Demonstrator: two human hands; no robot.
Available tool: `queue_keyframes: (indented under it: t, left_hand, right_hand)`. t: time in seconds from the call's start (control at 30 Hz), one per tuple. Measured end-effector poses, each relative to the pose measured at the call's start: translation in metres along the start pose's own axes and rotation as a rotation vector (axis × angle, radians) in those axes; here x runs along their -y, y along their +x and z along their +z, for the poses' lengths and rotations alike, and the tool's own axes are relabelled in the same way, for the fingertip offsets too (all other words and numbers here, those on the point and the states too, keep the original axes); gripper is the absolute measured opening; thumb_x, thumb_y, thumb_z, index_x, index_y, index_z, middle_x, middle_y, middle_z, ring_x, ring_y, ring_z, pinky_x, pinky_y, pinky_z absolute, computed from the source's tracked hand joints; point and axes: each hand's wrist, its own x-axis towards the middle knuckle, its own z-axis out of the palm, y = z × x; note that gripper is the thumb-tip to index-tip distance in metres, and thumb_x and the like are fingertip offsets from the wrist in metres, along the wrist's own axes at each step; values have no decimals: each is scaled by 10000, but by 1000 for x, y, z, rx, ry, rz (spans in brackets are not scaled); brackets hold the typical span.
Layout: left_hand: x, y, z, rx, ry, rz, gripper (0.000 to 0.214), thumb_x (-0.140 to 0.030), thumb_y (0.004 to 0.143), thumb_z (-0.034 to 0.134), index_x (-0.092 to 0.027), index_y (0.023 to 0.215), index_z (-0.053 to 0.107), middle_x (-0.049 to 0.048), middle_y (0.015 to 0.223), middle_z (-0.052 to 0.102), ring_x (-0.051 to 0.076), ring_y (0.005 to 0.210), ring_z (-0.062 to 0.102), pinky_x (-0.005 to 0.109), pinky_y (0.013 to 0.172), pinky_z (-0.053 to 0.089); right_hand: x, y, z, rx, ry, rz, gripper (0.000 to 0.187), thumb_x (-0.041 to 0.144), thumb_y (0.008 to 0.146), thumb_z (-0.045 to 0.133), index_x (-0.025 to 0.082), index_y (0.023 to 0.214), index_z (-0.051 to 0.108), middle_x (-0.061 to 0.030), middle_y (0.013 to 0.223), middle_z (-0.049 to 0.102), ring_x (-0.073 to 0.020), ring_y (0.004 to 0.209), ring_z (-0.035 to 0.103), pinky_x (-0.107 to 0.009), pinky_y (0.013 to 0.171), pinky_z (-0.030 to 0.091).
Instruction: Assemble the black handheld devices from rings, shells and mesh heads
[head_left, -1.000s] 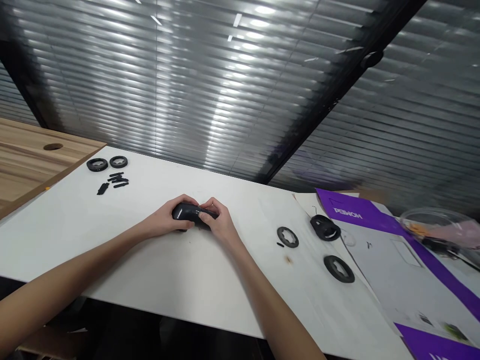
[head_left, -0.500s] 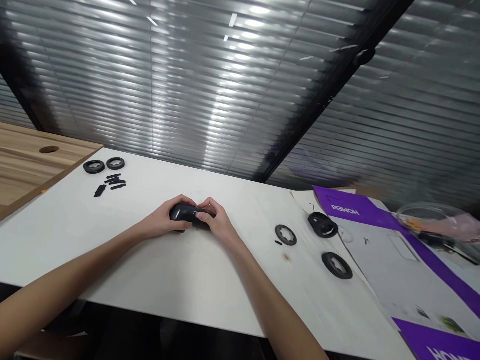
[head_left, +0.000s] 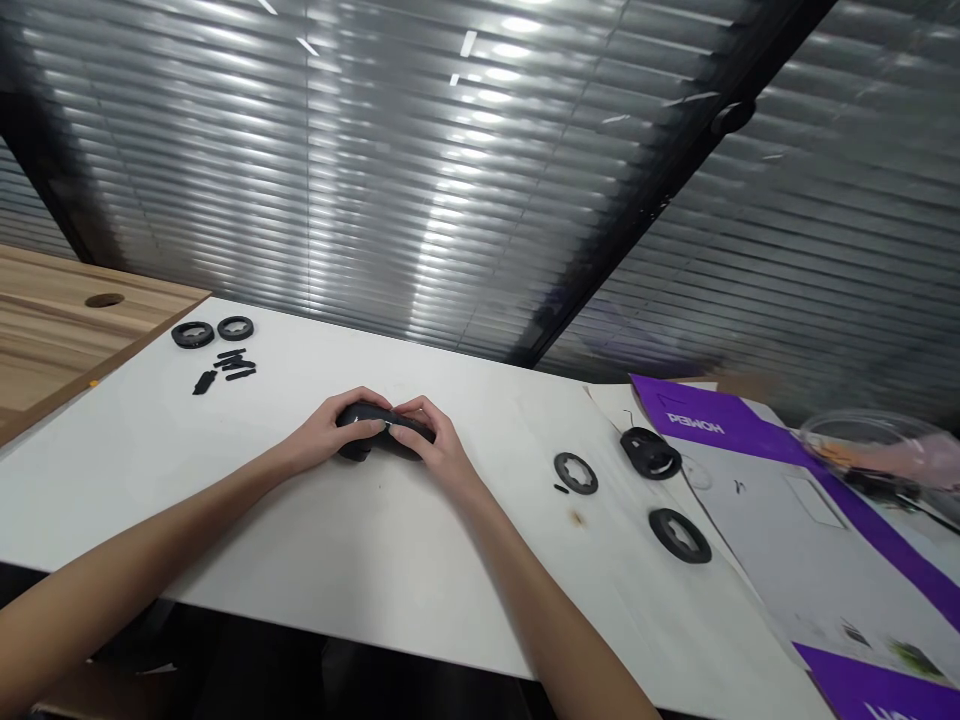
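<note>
Gripping the black plastic casing (head_left: 354,446) mid-frame | your left hand (head_left: 326,435) and right hand (head_left: 442,445) curled shut around it | press evenly with both

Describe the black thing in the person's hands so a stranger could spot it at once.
On the long white table, find where the left hand and right hand meet. Between them sits a small rounded black device. Unlike the flat black rings and strips lying loose nearby, it is the one piece being held.
</note>
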Motion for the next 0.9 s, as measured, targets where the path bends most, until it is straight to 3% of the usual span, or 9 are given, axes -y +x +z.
queue_keyframes:
  t: [0.33,0.9]
  left_hand:
    - [1,0,3,-38,-25,-42,384,-547,888,749,-232,1106,727,65,1118,724,246,982,680,326,769,563]
    - [-2,0,3,-31,-26,-60,340,-505,879,749,-230,1072,699,38,1057,706,234,979,652,338,843,519]
  right_hand:
    - [-6,3,6,-87,-96,-57,374,607,965,577,256,836,579,4,838,584,-205,835,552,-324,795,449]
    - [-10,5,6,-78,-114,-47,368,576,986,568,244,829,559,6,832,556,-198,826,515,-327,775,414]
